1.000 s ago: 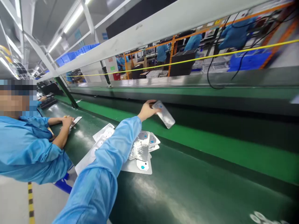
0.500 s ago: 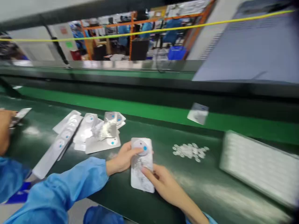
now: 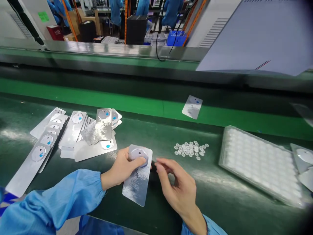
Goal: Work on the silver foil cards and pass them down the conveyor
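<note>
My left hand (image 3: 123,168) grips a silver rectangular plate (image 3: 137,189) with a round disc near its top, the thumb resting on the disc. Just right of the plate is my right hand (image 3: 178,186), thumb and forefinger pinched together by a small dark shape that I cannot make out. Left of my hands lies a pile of similar silver plates (image 3: 73,129), many showing blue dots on their discs. An overlapping row of these plates (image 3: 28,166) slants toward the near left. Small clear rings (image 3: 189,149) lie scattered beyond my right hand.
A clear tray of white round pieces (image 3: 259,163) sits at the right, with more plates (image 3: 304,158) beside it. One silver plate (image 3: 192,107) lies on the green belt (image 3: 151,107) across the table. A large pale sheet (image 3: 254,36) hangs at upper right.
My right hand has let go of the plate and moved to its right, fingers now pinched. The plate has tilted in my left hand. Another person's hand at far left has left the view.
</note>
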`<state>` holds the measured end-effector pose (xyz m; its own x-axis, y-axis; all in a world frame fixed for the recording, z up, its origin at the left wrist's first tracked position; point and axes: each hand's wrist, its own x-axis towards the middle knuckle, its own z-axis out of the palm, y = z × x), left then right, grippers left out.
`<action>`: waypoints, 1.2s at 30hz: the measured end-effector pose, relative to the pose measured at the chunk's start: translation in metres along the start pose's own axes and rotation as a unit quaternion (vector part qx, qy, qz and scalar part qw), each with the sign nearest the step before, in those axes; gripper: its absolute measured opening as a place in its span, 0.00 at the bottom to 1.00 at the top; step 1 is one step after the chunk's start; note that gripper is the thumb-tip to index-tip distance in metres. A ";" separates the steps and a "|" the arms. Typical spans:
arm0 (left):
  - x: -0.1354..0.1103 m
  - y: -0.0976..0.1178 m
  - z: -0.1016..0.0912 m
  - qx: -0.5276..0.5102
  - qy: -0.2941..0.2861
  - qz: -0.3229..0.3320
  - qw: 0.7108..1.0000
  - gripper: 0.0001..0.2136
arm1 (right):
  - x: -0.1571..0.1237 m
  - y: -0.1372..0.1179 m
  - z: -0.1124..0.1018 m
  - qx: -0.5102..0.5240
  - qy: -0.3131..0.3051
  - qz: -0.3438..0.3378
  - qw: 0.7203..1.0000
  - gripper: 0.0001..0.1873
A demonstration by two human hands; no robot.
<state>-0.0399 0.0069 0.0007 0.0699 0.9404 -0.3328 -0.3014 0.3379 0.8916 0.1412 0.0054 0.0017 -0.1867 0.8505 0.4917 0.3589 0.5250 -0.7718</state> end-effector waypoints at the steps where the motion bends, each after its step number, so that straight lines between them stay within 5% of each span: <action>1: -0.001 0.000 0.001 0.017 0.001 0.008 1.000 0.14 | -0.001 -0.001 0.002 -0.017 0.000 -0.032 0.999 0.10; 6: -0.004 0.001 0.003 0.051 -0.028 0.040 0.997 0.12 | -0.003 -0.001 0.009 -0.086 -0.014 -0.089 0.992 0.17; 14: -0.007 0.000 -0.002 0.088 -0.082 0.045 0.992 0.25 | -0.004 0.005 0.007 -0.132 -0.030 -0.096 0.986 0.14; 36: -0.009 0.000 -0.001 0.130 -0.088 0.036 0.987 0.25 | -0.002 0.003 0.007 -0.184 -0.055 -0.062 0.979 0.05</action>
<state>-0.0420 -0.0020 0.0034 0.2281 0.9468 -0.2270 -0.0594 0.2463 0.9674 0.1359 0.0050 -0.0044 -0.3400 0.7896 0.5108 0.6281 0.5949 -0.5015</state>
